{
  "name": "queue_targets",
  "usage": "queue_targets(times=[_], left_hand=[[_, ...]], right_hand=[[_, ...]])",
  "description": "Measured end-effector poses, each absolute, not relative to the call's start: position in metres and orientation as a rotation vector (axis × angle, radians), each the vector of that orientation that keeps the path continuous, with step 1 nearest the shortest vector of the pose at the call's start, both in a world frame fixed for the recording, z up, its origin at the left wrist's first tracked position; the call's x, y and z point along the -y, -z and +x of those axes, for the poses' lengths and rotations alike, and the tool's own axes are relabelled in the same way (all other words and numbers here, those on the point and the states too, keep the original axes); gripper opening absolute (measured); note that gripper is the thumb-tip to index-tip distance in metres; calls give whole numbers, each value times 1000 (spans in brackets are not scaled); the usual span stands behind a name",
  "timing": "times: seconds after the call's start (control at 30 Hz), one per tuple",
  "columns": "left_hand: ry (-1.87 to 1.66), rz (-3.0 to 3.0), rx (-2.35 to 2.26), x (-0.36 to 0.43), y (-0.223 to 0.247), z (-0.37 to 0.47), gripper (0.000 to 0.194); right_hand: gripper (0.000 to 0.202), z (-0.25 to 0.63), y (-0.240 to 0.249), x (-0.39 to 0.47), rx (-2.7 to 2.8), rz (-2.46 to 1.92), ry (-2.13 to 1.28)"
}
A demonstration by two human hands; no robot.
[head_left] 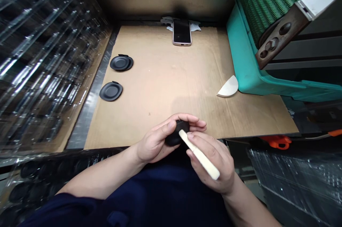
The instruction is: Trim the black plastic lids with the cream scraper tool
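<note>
My left hand (157, 139) curls around a small round black part (173, 138), thumb on one side and fingers on the other, at the front edge of the cardboard. My right hand (216, 159) grips a cream-coloured pad (201, 156), seen edge-on as a long thin bar. The pad's far end is at the black part; whether it touches cannot be made out. On the cardboard to the left lie two similar black round parts, one dish-like with a small tab (111, 91) and one with a second disc edge showing (121, 62). A white half-round pad (228, 86) lies to the right.
A phone (182, 32) lies on crumpled white material at the back of the cardboard sheet (165, 77). Clear plastic trays (45, 48) are stacked at left. A teal crate (244, 48) and a metal bracket (278, 36) stand at right, above an orange-handled tool (276, 142).
</note>
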State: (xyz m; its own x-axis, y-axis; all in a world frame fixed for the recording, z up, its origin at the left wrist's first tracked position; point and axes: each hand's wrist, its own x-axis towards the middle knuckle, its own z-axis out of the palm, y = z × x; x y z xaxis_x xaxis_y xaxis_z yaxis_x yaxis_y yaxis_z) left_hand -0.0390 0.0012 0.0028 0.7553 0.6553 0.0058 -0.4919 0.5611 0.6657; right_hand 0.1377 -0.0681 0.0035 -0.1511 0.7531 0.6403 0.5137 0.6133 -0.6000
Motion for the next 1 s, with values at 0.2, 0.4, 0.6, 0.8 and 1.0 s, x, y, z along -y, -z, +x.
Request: queue_targets(times=[0.2,0.4,0.6,0.8,1.0], left_hand=[[-715,615,-278,-3,-6,-36,47],[-766,534,-315,-5,-8,-34,50],[-727,522,-156,-6,-10,-40,73],[-712,568,-173,-5,-9,-39,75],[-729,560,-211,-3,-7,-36,56]], right_hand=[[45,134,-4,72,1827,-1064,-288],[45,121,-8,72,1840,-899,-437],[45,128,-14,81,1903,-877,-494],[48,129,-16,77,1943,-1010,-385],[46,129,-20,69,1979,-1110,-153]])
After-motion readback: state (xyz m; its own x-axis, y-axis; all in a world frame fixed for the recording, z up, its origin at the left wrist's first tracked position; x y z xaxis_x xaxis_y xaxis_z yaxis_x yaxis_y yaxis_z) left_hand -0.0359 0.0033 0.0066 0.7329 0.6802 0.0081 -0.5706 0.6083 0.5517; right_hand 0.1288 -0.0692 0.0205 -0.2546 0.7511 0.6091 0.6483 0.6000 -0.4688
